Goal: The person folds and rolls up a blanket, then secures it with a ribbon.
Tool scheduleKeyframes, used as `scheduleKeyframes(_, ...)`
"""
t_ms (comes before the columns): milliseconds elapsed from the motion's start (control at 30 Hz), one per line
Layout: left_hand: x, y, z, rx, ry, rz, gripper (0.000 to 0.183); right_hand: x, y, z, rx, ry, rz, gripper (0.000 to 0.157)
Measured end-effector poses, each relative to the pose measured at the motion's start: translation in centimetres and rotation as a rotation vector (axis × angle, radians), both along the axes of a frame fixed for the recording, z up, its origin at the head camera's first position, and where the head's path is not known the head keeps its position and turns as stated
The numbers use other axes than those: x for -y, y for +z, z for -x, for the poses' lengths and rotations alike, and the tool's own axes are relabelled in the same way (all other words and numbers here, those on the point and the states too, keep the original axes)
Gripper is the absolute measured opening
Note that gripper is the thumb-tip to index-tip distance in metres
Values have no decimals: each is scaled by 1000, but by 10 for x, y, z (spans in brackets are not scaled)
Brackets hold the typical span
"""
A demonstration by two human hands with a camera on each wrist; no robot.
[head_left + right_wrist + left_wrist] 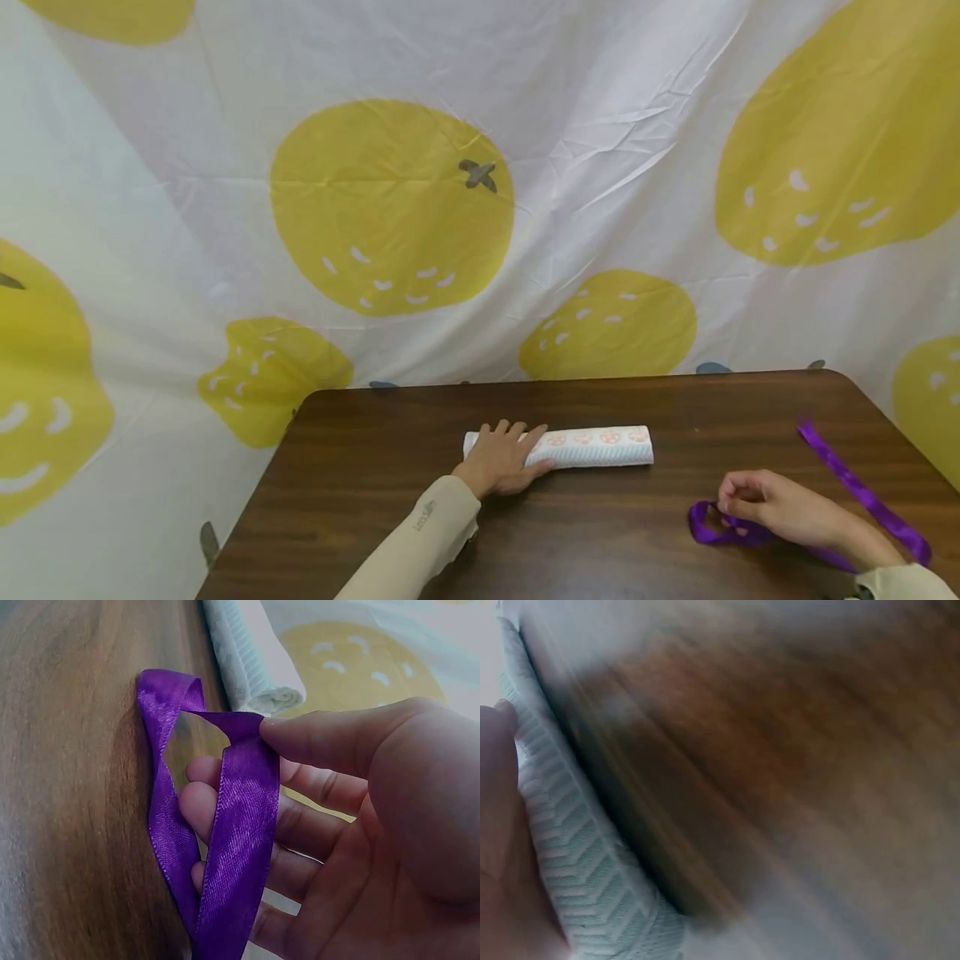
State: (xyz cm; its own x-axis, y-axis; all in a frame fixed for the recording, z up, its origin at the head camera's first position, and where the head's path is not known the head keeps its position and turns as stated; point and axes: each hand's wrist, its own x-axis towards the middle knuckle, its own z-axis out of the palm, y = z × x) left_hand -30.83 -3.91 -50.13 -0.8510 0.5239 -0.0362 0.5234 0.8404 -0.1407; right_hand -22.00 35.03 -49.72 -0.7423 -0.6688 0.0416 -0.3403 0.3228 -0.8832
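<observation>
The two hands are well apart. The left hand [501,461] rests over the left part of the patterned roll [592,447], fingers spread rather than closed round it, with the thumb against its near side. The right hand [780,504], to the right of the roll and nearer the person, pinches a purple ribbon [240,825] between thumb and fingers.

The roll lies flat on the brown table [360,500]. Its right stretch is uncovered, showing pink motifs above a pale blue zigzag band, and the end seen from the right wrist is coiled. The ribbon does not touch the roll: one loop hangs at the pinch, on the roll's right, and a loose length runs farther to the right. Behind the roll hangs a white cloth [600,50] with yellow fruit shapes.

As a judgement, the likeliest trouble is the roll slackening or turning, since only one flat hand bears on it and no fastening shows. The ribbon already has a twist beside the pinched loop, so a quick pull could tighten that into a kink. Its satin-like face may also slide from so light a pinch, dropping the loop short of the roll.
</observation>
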Motion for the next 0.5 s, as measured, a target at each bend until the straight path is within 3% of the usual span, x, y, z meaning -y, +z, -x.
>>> scheduleKeyframes(500, 1, 4, 0, 1, -11, -54, 72, 4, 17, -9, 124, -49, 34, 21)
